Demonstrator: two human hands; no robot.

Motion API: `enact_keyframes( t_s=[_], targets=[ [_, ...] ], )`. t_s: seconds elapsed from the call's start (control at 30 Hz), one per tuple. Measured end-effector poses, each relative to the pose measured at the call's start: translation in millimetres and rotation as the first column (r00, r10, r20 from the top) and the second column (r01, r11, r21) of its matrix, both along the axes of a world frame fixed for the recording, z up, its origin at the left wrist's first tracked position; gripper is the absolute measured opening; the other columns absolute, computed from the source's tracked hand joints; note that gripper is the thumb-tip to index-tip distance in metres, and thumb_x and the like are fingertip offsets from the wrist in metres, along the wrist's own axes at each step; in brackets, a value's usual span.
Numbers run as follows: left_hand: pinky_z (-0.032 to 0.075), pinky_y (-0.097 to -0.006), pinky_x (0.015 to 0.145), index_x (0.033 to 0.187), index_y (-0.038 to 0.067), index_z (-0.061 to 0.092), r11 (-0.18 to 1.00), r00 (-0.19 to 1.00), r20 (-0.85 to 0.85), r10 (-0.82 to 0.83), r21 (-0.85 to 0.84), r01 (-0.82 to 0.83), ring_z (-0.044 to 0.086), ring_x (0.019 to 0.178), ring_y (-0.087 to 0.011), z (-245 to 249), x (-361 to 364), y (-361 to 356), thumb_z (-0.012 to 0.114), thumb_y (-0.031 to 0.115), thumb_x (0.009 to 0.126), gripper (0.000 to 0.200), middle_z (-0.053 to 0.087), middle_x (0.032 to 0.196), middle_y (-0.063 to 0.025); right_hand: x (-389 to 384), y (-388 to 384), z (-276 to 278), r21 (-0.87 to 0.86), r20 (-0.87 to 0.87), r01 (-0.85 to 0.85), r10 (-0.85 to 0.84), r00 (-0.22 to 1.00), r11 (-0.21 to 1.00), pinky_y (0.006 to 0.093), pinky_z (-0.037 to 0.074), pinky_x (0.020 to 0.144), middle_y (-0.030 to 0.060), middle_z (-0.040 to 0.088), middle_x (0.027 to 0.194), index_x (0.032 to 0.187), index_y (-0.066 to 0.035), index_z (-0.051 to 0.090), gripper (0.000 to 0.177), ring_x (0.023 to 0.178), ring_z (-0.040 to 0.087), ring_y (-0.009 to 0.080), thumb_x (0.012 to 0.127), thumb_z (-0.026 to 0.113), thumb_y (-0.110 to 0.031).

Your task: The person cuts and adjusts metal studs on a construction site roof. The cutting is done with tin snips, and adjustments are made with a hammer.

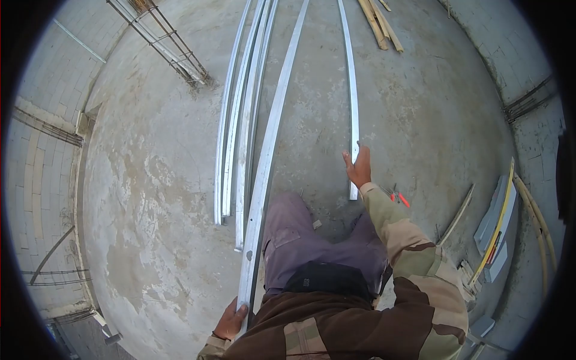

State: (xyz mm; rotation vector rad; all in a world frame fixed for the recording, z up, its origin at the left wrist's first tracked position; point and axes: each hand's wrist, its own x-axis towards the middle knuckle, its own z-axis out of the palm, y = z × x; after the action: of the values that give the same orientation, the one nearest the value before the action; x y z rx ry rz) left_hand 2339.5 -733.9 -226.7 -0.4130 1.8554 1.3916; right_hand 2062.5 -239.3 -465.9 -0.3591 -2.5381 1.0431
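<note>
My left hand (230, 320), low in the head view, is closed around the near end of a long galvanized metal channel (277, 114), with the thumb on its upper face. This channel slopes up and away past my left leg, and a dark hole shows near its held end. My right hand (360, 168) is stretched forward, thumb and fingers apart, overlapping the near part of a second metal channel (350, 78). That channel's end shows just below the hand. Left of the held piece, several more metal channels (230, 138) lie side by side on the floor.
Red-handled pliers (403, 199) lie on the concrete floor (156, 180) right of my forearm. Wooden strips (379, 24) lie far ahead. Column rebar (171, 51) rises at upper left. Along the right block wall lie a yellow level-like bar (493, 240) and grey panels (483, 231).
</note>
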Motion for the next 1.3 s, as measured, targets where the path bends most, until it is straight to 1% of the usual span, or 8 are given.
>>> enact_keyframes(
  t_s=[0.13,0.23,0.33,0.5,0.67,0.8,0.93,1.3],
  targets=[
    [0.049,-0.0393,0.081,0.120,-0.002,0.057,0.988,0.994,-0.038,-0.103,-0.120,0.098,0.061,0.088,-0.0262,-15.2,19.8,4.1,0.054,0.041,0.103,0.047,0.065,0.094,-0.0182,-84.9,-124.1,203.8,0.064,-0.530,-0.387,0.360,0.768,0.920,0.0521,0.034,0.111,0.0288,0.040,0.143,0.143,0.004,0.037,0.066,0.133,0.038,0.0455,0.101,0.059,-0.042],
    [0.050,-0.0441,0.077,0.114,-0.002,0.056,0.991,0.996,-0.063,-0.057,-0.126,0.048,0.066,0.086,-0.0338,-44.8,52.7,-1.5,0.057,0.043,0.101,0.047,0.066,0.091,-0.0255,-113.8,-173.0,322.2,0.284,-0.874,-0.224,0.347,0.339,0.933,0.0498,0.035,0.112,0.0265,0.042,0.144,0.142,0.002,0.041,0.066,0.137,0.040,0.0428,0.104,0.049,-0.051],
    [0.051,-0.0473,0.072,0.109,-0.003,0.054,0.981,0.996,-0.037,-0.082,-0.181,0.074,0.069,0.085,-0.0435,-22.7,42.7,8.8,0.059,0.043,0.101,0.047,0.065,0.088,-0.0310,-124.5,-209.2,319.5,0.323,-0.893,-0.134,0.348,0.285,0.937,0.0564,0.031,0.114,0.0275,0.040,0.146,0.140,0.002,0.043,0.068,0.139,0.037,0.0451,0.102,0.050,-0.054],
    [0.051,-0.0478,0.068,0.107,-0.004,0.053,0.977,0.986,-0.117,-0.116,-0.191,0.092,0.067,0.085,-0.0509,-49.5,56.8,3.7,0.059,0.043,0.100,0.047,0.065,0.086,-0.0337,-123.2,-239.5,148.5,0.537,-0.129,-0.551,0.707,0.695,0.639,0.0750,0.022,0.112,0.0344,0.030,0.149,0.144,0.003,0.038,0.086,0.143,0.028,0.0533,0.091,0.065,-0.059],
    [0.051,-0.0494,0.068,0.105,-0.004,0.054,0.991,0.995,-0.076,-0.063,-0.122,0.054,0.066,0.086,-0.0525,-43.8,54.3,7.0,0.060,0.043,0.100,0.048,0.066,0.086,-0.0342,-144.6,-248.3,270.6,0.396,-0.693,-0.326,0.513,0.507,0.858,0.0559,0.033,0.111,0.0306,0.035,0.143,0.143,0.005,0.035,0.082,0.130,0.040,0.0468,0.098,0.052,-0.062],
    [0.051,-0.0510,0.067,0.104,-0.004,0.054,0.990,0.992,-0.107,-0.068,-0.131,0.053,0.066,0.086,-0.0539,-50.4,53.7,3.3,0.060,0.043,0.100,0.048,0.066,0.084,-0.0336,-127.1,-238.1,316.4,0.380,-0.872,-0.251,0.436,0.223,0.890,0.0628,0.026,0.113,0.0306,0.036,0.144,0.140,0.003,0.041,0.082,0.136,0.035,0.0472,0.095,0.055,-0.064],
    [0.052,-0.0518,0.070,0.107,-0.005,0.055,0.946,0.985,-0.051,-0.164,-0.292,0.143,0.066,0.089,-0.0543,-53.3,55.5,6.5,0.059,0.045,0.100,0.050,0.067,0.087,-0.0345,-90.9,-245.0,127.7,0.544,0.012,-0.655,0.775,0.631,0.525,0.0740,0.019,0.114,0.0333,0.031,0.150,0.142,0.004,0.042,0.092,0.144,0.027,0.0520,0.089,0.058,-0.070],
    [0.053,-0.0473,0.079,0.116,-0.003,0.058,0.997,0.994,-0.105,-0.038,-0.076,0.031,0.069,0.095,-0.0454,-60.8,66.5,-1.1,0.056,0.046,0.102,0.052,0.069,0.096,-0.0310,-111.5,-247.9,306.5,0.381,-0.799,-0.342,0.492,0.346,0.859,0.0669,0.027,0.113,0.0319,0.034,0.146,0.140,0.004,0.041,0.082,0.139,0.034,0.0516,0.095,0.058,-0.062]
  ],
)
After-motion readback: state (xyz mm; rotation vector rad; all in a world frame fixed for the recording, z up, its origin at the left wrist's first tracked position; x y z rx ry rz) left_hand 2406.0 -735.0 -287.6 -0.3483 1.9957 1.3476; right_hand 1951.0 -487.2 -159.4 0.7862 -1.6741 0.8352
